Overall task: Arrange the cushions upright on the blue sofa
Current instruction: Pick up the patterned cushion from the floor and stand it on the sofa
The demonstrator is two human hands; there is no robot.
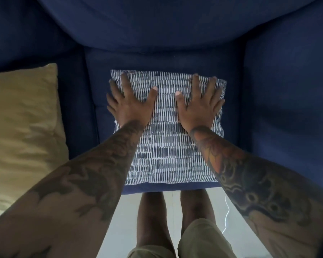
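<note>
A square cushion (166,146) with a dark and white dashed pattern lies flat on the seat of the blue sofa (175,58). My left hand (131,105) rests palm down on its far left part, fingers spread. My right hand (199,105) lies the same way on its far right part. Neither hand grips the fabric. A yellow cushion (22,131) lies on the sofa seat at the left, its near end cut off by my left forearm.
The sofa's backrest (166,25) rises beyond the patterned cushion and a blue armrest (287,108) stands to its right. My legs stand on a pale floor (119,220) at the sofa's front edge. A white cable (226,216) lies on the floor.
</note>
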